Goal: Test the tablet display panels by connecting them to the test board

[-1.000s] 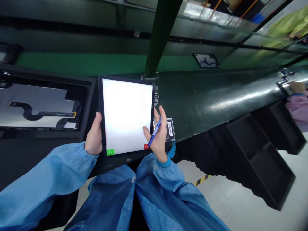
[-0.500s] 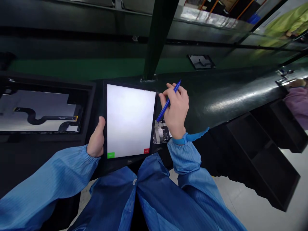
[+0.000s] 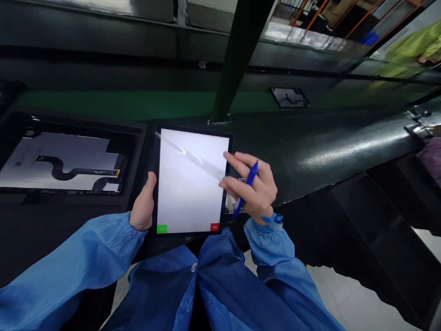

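Fixture [image 3: 136, 158] sitting far left: black, raised rim, holding a silver panel [image 3: 62, 154] with a black flex cable [image 3: 65, 174] lying across it and a yellow-edged end at its right. Fixture's right rim is running just beside the tablet [image 3: 191, 179], only a narrow gap between them. Left hand [image 3: 143, 202] is gripping the tablet by its left edge, thumb hooked over the bezel, other fingers hidden behind it. Tablet is sitting in front of the torso, screen lit white, green button [image 3: 161, 228] at bottom left, red button [image 3: 214, 227] at bottom right. Right hand [image 3: 257, 188] is hovering at the tablet's right edge, fingers curled loosely round a blue pen [image 3: 252, 177], pen's lower end pointing down toward the tablet's lower right corner. Fingertips [image 3: 229, 158] are overlapping the edge in view; slight blur, so contact with the screen cannot be told. Pale strip [image 3: 230, 204] is showing behind the hand, too hidden to identify. Dark bench [image 3: 320, 151] is stretching right of the hand, its long front edge running up toward the far right, black shelves [image 3: 386, 216] under it. Co-worker's hand [image 3: 436, 131] and pink sleeve [image 3: 430, 161] are sitting at the far right border, well apart from the right hand.
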{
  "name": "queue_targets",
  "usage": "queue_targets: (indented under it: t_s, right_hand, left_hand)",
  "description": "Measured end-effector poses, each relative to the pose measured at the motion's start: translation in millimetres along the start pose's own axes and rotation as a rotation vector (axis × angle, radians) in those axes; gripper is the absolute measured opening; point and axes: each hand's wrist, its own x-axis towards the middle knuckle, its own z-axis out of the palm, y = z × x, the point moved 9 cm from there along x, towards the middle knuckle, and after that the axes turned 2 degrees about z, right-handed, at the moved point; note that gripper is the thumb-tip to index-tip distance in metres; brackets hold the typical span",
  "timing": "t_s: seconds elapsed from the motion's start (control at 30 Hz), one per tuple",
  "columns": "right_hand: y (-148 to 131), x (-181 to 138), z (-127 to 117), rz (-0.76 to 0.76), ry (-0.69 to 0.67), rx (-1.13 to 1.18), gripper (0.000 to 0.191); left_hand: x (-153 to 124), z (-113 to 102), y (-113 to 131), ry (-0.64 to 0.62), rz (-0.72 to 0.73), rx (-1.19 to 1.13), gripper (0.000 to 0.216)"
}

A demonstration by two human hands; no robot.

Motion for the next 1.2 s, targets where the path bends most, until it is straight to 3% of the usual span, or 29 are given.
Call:
queue_targets:
  t_s: [0.1, 0.2, 0.37, 0.47, 0.57, 0.67, 0.77, 0.8, 0.93, 1.07, 1.2]
  right_hand:
    - [-22.7, -15.9, -17.2, -0.165, 0.075, -0.072, 0.008]
    - [-22.5, -26.1, -22.3, -0.184, 0.118, -0.078, 0.005]
    - [-23.1, -22.2, -27.6, -0.206, 0.146, -0.012, 0.003]
    - [-29.8, 8.3, -13.1, -0.159, 0.007, 0.065, 0.015]
    - [-28.6, 51.2, 21.2, -0.018, -0.156, 0.221, 0.027]
    - [-7.5, 83.7, 42.1, 0.173, -0.072, 0.366, 0.029]
    - [22.1, 86.2, 45.2, 0.319, 0.033, 0.502, 0.022]
    - [26.9, 82.6, 45.7, 0.316, 0.004, 0.538, 0.024]
    - [29.0, 61.8, 46.3, 0.172, -0.255, 0.488, 0.069]
    - [44.7, 57.4, 47.7, 0.142, -0.291, 0.485, 0.078]
    - [74.1, 61.4, 64.3, 0.247, -0.246, 0.57, 0.073]
  left_hand:
    - [-2.1, -2.6, 2.8, 0.057, 0.001, -0.018, 0.042]
    - [-2.1, -4.5, 7.2, 0.094, 0.042, -0.001, 0.041]
    - [0.8, 0.7, 4.9, 0.045, 0.022, -0.017, 0.042]
    - [2.3, 8.3, 2.2, -0.061, 0.027, 0.018, 0.044]
    - [2.2, 18.9, -3.8, -0.234, 0.031, 0.081, 0.049]
    - [4.2, 17.1, -5.7, -0.274, 0.062, 0.153, 0.05]
    - [6.5, 11.8, -4.3, -0.246, 0.079, 0.185, 0.047]
    - [6.3, 12.0, -5.1, -0.249, 0.063, 0.182, 0.046]
    - [2.2, 15.3, -8.2, -0.233, -0.03, 0.126, 0.047]
    - [-5.4, 21.7, -7.5, -0.245, -0.104, 0.052, 0.046]
    - [-11.4, 21.1, -14.6, -0.252, -0.276, 0.047, 0.053]
